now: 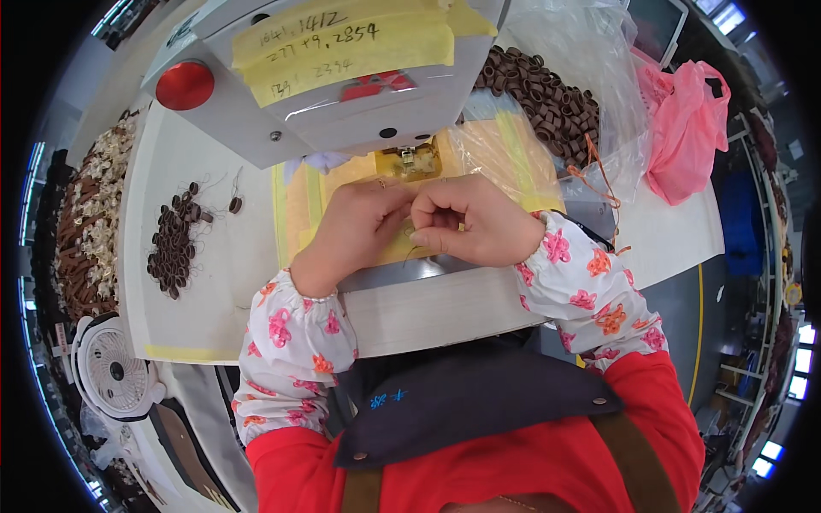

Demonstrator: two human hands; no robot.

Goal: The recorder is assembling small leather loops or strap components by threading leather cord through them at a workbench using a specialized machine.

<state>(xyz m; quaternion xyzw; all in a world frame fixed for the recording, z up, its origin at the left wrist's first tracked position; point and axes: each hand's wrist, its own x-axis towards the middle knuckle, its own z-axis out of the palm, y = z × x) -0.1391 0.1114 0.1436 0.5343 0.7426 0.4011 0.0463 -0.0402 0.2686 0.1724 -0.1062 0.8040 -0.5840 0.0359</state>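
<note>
My left hand (363, 215) and my right hand (475, 224) meet in front of the presser foot (408, 157) of a sewing machine (359, 94). The left fingers are closed and bent toward the right hand. My right hand is curled, thumb and forefinger pinched together. Whatever lies between the fingers is too small or hidden to make out. A thin dark thread (410, 253) shows just below the right fingertips. The yellow-taped machine bed (299, 214) lies under both hands.
Small brown loops (175, 244) with loose threads lie on the table at left. More brown loops (547, 98) fill a clear plastic bag (629, 103) at back right, beside a pink plastic bag (688, 128). A white fan (115, 369) stands off the table's left edge.
</note>
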